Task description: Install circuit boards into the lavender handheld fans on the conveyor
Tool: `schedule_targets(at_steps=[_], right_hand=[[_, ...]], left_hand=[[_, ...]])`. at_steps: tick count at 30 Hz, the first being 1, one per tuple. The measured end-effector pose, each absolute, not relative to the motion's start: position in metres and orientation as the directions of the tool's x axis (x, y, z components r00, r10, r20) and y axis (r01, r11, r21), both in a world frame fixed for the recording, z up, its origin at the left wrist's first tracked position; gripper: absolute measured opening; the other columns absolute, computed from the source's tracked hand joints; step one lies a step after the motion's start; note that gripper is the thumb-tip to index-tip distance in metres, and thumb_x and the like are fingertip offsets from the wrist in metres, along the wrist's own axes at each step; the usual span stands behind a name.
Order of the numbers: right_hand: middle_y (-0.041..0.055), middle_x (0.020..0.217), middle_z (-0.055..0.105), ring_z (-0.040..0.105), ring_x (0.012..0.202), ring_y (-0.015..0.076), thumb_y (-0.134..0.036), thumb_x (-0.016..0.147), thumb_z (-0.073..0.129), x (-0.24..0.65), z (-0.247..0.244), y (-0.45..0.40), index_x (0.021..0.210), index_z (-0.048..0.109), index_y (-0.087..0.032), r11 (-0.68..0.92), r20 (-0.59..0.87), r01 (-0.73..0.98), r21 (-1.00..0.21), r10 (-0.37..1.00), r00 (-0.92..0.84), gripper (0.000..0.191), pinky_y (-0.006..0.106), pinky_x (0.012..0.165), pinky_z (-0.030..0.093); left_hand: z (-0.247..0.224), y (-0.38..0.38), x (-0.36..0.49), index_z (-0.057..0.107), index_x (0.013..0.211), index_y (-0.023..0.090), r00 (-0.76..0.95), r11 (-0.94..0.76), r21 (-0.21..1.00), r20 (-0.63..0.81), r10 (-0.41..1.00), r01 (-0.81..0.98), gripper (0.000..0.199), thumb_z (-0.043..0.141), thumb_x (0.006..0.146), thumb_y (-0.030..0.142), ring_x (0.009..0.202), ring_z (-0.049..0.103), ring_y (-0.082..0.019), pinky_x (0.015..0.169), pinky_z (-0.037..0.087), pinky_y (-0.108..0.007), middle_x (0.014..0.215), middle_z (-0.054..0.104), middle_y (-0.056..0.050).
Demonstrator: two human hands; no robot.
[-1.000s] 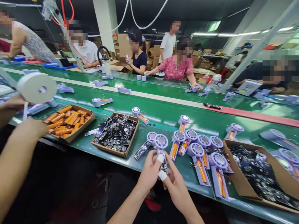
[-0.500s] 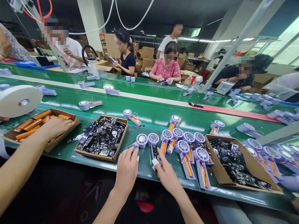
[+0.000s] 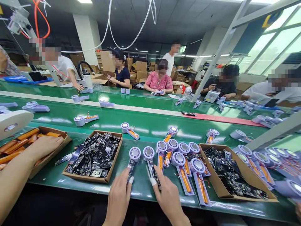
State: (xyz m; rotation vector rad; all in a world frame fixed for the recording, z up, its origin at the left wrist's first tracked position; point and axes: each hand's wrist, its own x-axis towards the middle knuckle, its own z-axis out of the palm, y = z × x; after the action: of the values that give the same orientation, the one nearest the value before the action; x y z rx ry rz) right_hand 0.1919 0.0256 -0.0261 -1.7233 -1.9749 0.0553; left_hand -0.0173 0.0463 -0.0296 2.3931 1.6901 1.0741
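In the head view two lilac handheld fans with round heads lie side by side on the green worktop, each with a black circuit board along its handle. My left hand [image 3: 119,191] is closed on the handle of the left fan [image 3: 134,153], the white-tipped thumb beside the board. My right hand [image 3: 166,190] grips the handle and board of the right fan [image 3: 149,153], its thumb also white-tipped. Fingers partly hide both handles. Right of my right hand stand several fans with orange batteries [image 3: 185,180] in their open handles.
A carton of circuit boards [image 3: 94,180] stands left, another carton [image 3: 244,201] right. A co-worker's hand [image 3: 48,146] reaches into a box of orange batteries [image 3: 17,146] beside a white roll [image 3: 14,124]. More fans lie along the green belt [image 3: 113,114]; several people sit across.
The view has tilted upward. The two fan heads have moved apart, and the left fan's handle has swung to point more toward me. My left thumb now shows beside its board.
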Motion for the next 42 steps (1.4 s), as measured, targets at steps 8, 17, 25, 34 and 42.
schedule_targets(at_steps=[8,17,25,34,42], right_hand=[[0.0085,0.087,0.067,0.066,0.076,0.0216,-0.027,0.098,0.039,0.193,-0.041,0.024,0.137,0.049,-0.019,0.279,0.464,0.908,-0.313,0.879,-0.111,0.041,0.030,0.063,0.054],[0.0087,0.088,0.068,0.068,0.077,0.0218,-0.029,0.099,0.037,0.190,-0.035,0.026,0.135,0.051,-0.019,0.279,0.471,0.905,-0.320,0.876,-0.103,0.040,0.030,0.063,0.055],[0.0097,0.096,0.071,0.070,0.080,0.0220,-0.022,0.095,0.038,0.189,-0.036,0.021,0.137,0.045,-0.015,0.330,0.445,0.875,-0.354,0.882,-0.152,0.043,0.032,0.067,0.057],[0.0117,0.115,0.068,0.069,0.093,0.0231,-0.020,0.091,0.041,0.187,-0.034,0.019,0.146,0.031,-0.017,0.323,0.399,0.843,-0.431,0.906,-0.143,0.056,0.034,0.076,0.057],[0.0083,0.099,0.071,0.070,0.084,0.0227,-0.017,0.084,0.042,0.186,-0.031,0.023,0.140,0.043,-0.018,0.293,0.351,0.835,-0.466,0.927,-0.130,0.056,0.034,0.071,0.058]], left_hand=[[-0.047,0.048,-0.024,0.052,0.134,0.022,0.210,-0.434,0.300,0.562,0.800,0.850,0.042,0.051,0.092,0.023,0.111,0.063,-0.027,0.089,0.050,-0.039,0.128,0.064,-0.011],[-0.042,0.051,-0.026,0.051,0.134,0.022,0.274,-0.442,0.160,0.588,0.761,0.883,0.043,0.051,0.092,0.019,0.108,0.063,-0.026,0.095,0.042,-0.043,0.125,0.067,-0.009],[-0.027,0.047,-0.027,0.061,0.120,0.018,0.389,-0.508,0.089,0.534,0.750,0.857,0.032,0.052,0.090,0.025,0.091,0.068,-0.026,0.079,0.051,-0.037,0.107,0.072,-0.010],[-0.042,0.045,-0.025,0.042,0.140,0.018,0.400,-0.525,0.132,0.502,0.767,0.841,0.052,0.054,0.090,0.025,0.099,0.063,-0.024,0.084,0.046,-0.036,0.115,0.068,-0.008],[-0.059,0.043,-0.008,0.051,0.133,0.015,0.290,-0.463,0.114,0.642,0.710,0.879,0.046,0.051,0.087,0.017,0.115,0.057,-0.027,0.096,0.038,-0.040,0.122,0.066,-0.011]])
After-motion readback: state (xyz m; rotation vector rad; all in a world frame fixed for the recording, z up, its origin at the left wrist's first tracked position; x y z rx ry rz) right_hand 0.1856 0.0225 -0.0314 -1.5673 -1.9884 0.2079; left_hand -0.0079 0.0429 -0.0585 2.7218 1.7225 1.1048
